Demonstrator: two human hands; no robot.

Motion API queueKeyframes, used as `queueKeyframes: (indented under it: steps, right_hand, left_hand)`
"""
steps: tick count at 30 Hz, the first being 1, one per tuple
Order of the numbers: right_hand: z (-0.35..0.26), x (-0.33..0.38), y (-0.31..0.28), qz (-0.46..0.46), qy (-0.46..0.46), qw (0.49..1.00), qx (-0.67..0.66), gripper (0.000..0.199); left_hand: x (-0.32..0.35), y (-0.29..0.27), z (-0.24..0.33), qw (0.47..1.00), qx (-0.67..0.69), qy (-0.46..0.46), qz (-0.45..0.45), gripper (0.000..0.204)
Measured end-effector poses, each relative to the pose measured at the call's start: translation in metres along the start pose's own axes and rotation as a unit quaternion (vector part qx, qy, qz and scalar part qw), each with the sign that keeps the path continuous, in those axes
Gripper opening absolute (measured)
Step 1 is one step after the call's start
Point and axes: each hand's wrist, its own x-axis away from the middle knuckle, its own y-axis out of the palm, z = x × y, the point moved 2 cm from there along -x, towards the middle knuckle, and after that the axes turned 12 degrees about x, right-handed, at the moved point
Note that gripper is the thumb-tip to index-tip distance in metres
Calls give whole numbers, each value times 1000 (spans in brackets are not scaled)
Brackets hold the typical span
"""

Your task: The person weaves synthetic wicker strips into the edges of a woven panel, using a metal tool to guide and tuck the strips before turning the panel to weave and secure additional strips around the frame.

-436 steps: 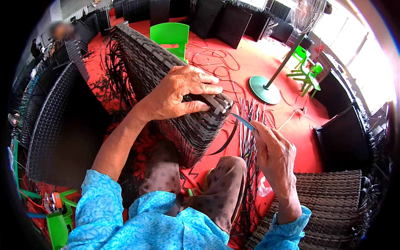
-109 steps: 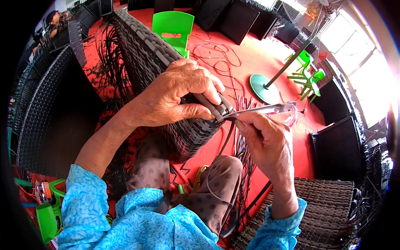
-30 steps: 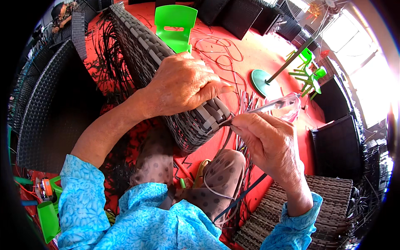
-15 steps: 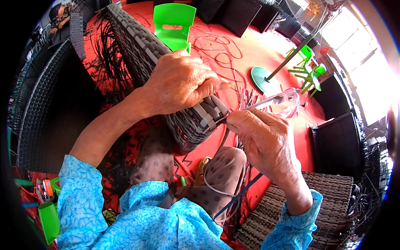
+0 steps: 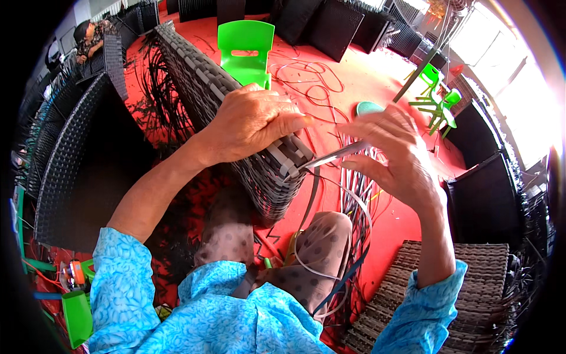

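A long woven dark-grey wicker panel (image 5: 194,76) runs from the upper left down to my knees. My left hand (image 5: 253,121) lies pressed on its near corner, fingers spread over the weave. My right hand (image 5: 392,156) is raised just right of that corner and pinches a flat grey wicker strip (image 5: 330,158) that comes out of the panel's end. More of the strip loops down (image 5: 348,206) over my right knee. Several loose strips (image 5: 356,189) hang beside it.
A green plastic chair (image 5: 246,50) stands behind the panel on the red floor. A fan base (image 5: 368,108), small green chairs (image 5: 439,97) and black wicker furniture (image 5: 483,200) are at right. Woven panels (image 5: 71,159) stand left; a person (image 5: 91,38) sits far left. A woven mat (image 5: 477,283) lies lower right.
My right hand has lifted and drawn the strip up and to the right, away from the panel's corner. My left hand stays pressed on the weave.
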Motion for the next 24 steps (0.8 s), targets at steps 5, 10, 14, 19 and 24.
queueKeyframes:
  steps: [5, 10, 14, 19, 24]
  right_hand:
    - [7, -1, 13, -119, -21, 989, -86, 14]
    - [6, -10, 11, -132, -41, 985, -101, 17]
    - [11, -7, 12, -115, -56, 986, -107, 19]
    - [41, 3, -3, -113, -4, 993, -45, 14]
    - [114, 77, -23, -37, 267, 954, -130, 11]
  left_hand:
    - [0, -15, 23, 980, 145, 11, -134, 46]
    - [1, -12, 53, 979, 65, -41, -191, 40]
    - [0, -4, 47, 979, 117, -43, -162, 26]
    - [4, -6, 47, 983, 78, -54, -158, 17]
    - [14, -15, 59, 971, 92, -107, -193, 22]
